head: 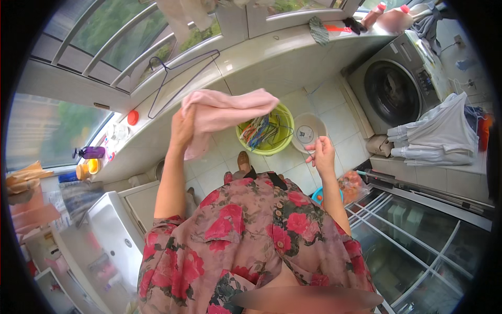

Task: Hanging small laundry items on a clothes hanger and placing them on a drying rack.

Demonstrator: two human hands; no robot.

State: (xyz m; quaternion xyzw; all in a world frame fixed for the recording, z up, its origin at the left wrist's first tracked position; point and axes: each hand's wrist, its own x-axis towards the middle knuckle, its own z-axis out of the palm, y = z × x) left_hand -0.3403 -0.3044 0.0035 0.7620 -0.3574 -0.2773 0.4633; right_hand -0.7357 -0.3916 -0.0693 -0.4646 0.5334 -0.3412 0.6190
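My left hand (182, 127) grips a pink cloth (231, 108), perhaps a towel or garment, bunched and hanging in folds. Part of it covers the left rim of a lime-green tub (288, 137). Inside that tub lies a tangle of multicoloured clothes hangers (259, 133). Over the right edge of a pale round basin (317, 123) with a printed animal picture, my right hand (324, 157) is raised with its fingers bent. A thin dark line shows by those fingertips; whether they pinch something is too small to tell.
A dark wire hanger (162, 88) lies on the window ledge (251, 53). The washing machine (392, 90) stands at right, near hanging white clothes (439, 133). A white sink (117, 223) is on the left, a glass sliding door (415, 235) at lower right. A plastic bag (353, 186) lies nearby.
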